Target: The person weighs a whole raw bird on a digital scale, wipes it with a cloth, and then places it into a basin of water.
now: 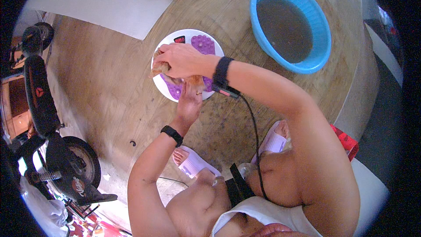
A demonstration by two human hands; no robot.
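Observation:
A round white twist board (210,96) with purple foot-shaped pads (203,43) lies on the floor before me. Over it, both hands hold a tan-and-orange mottled thing (160,68), furry or rough in look; what it is I cannot tell, since my hands cover much of it. My right hand (181,60) grips its upper left part from above, fingers curled round it. Nearer to me, my left hand (190,100) holds its lower right part (195,81), with the fingertips partly hidden. Black straps circle both wrists, and the right one carries a small device (227,90).
At upper right stands a blue plastic basin (324,44) of murky water. A black cable (255,128) hangs from the right wrist device past my knee. A two-wheeled scooter (42,102) stands along the left. My lilac slippers (195,164) rest on the wood-look floor (108,95).

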